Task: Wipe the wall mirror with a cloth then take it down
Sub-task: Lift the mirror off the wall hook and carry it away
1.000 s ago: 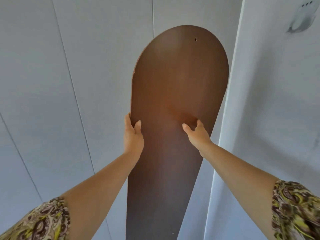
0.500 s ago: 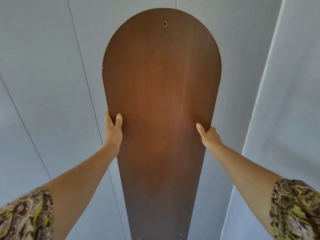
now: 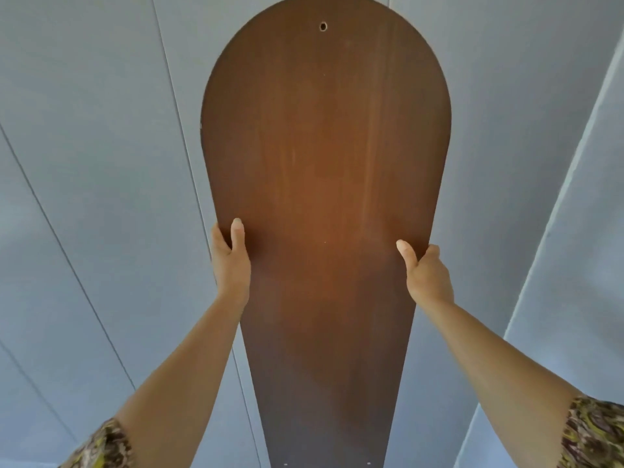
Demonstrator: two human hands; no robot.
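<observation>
Left hand: the left hand (image 3: 230, 256) is clamped on the left edge of the tall brown wooden-backed mirror with an arched top (image 3: 326, 184), thumb flat on the backing, fingers wrapped out of sight behind the edge.
Right hand: the right hand (image 3: 426, 271) grips the opposite edge at about the same height, thumb on the backing, fingers hidden behind.
Mirror: held up in front of the person with its brown back toward the camera; the glass face is not visible. A small hanging hole (image 3: 323, 27) sits near the top of the arch.
Handling: probably stiff and fairly heavy, with fragile glass on the far side; the smooth backing may be slippery. Judged best held as here, by both long edges, near mid-height.
Task stage: seemingly the taking-down step.
Sleeves: patterned yellow-brown sleeves (image 3: 594, 434) at both upper arms.
Room: pale grey panelled wall (image 3: 94, 146) with thin seams behind; another pale wall surface to the right.
</observation>
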